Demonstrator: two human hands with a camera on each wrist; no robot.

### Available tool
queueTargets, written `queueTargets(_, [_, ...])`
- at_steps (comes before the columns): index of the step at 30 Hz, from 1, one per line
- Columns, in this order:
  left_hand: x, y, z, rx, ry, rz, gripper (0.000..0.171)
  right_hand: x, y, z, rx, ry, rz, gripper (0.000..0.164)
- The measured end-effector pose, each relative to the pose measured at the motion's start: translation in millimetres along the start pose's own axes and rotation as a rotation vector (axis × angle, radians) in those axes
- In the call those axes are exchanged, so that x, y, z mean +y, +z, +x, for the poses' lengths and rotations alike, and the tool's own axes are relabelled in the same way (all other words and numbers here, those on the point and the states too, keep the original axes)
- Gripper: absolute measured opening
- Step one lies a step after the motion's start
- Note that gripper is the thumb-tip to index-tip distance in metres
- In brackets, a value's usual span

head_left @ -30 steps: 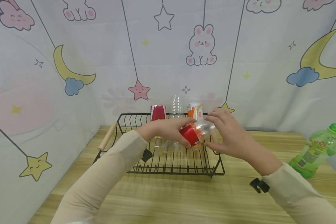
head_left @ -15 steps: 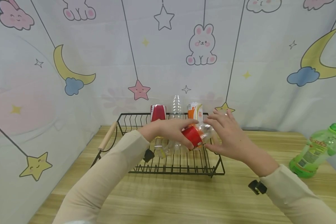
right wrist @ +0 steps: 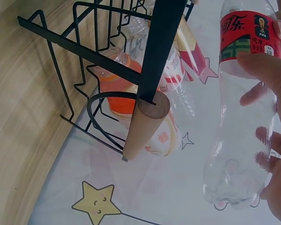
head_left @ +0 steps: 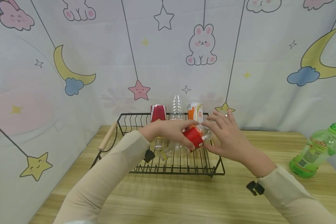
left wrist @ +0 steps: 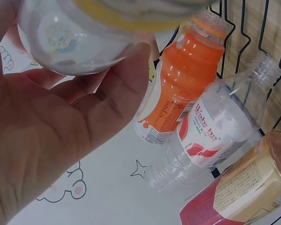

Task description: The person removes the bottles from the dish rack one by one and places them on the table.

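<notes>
Both hands hold a clear plastic bottle (head_left: 194,139) with a red label, tilted above the black wire rack, its yellow-ringed neck at the lower left. My left hand (head_left: 170,132) grips it over the body beside the label and hides part of it. Around the base end curves my right hand (head_left: 231,137), its thumb near the label. In the right wrist view the bottle (right wrist: 239,126) shows see-through, with fingers behind it. Blurred and close, the neck end of the bottle (left wrist: 79,42) fills the top of the left wrist view.
The wire rack (head_left: 177,172) has wooden handles (head_left: 107,137). Neck down at its back stand a red-and-gold bottle (head_left: 158,112), a clear bottle (head_left: 176,105) and an orange-and-white bottle (head_left: 195,111). A green bottle (head_left: 310,155) stands at the right. A printed cloth hangs behind.
The held bottle has shifted slightly right and down. My right hand has moved a little left. The rack, its bottles and the green bottle have stayed put.
</notes>
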State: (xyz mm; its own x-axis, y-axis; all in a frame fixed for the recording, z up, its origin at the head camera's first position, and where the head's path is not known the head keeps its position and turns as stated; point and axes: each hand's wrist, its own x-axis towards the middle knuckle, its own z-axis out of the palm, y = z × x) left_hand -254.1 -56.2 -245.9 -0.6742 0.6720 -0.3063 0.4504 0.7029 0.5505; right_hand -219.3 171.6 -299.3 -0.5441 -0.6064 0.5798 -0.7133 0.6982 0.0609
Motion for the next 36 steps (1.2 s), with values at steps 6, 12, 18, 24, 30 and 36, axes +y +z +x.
queueTargets(6, [-1.0,0.0,1.8,-0.002,-0.009,0.011,0.086,0.4,2.5,-0.8,0.023,-0.012,-0.003,0.068])
queueTargets(12, [-1.7,0.4,2.2,-0.003,-0.006,0.007,0.084,-0.4,3.4,-0.8,0.028,-0.007,-0.008,0.068])
queueTargets(18, [-2.2,1.1,2.9,-0.009,-0.001,0.000,0.084,-1.7,4.7,-1.7,0.018,0.012,-0.014,0.070])
queueTargets(24, [-1.5,1.2,2.9,-0.008,0.009,-0.006,0.083,-1.6,6.3,-2.1,0.012,0.026,-0.018,0.072])
queueTargets(30, [-0.6,1.4,1.5,-0.010,0.013,-0.011,0.083,-1.9,6.4,-2.0,0.014,0.029,-0.027,0.072])
queueTargets(36, [-1.0,0.1,0.2,-0.005,0.009,-0.013,0.083,-2.9,5.5,-1.2,0.016,0.029,-0.027,0.070])
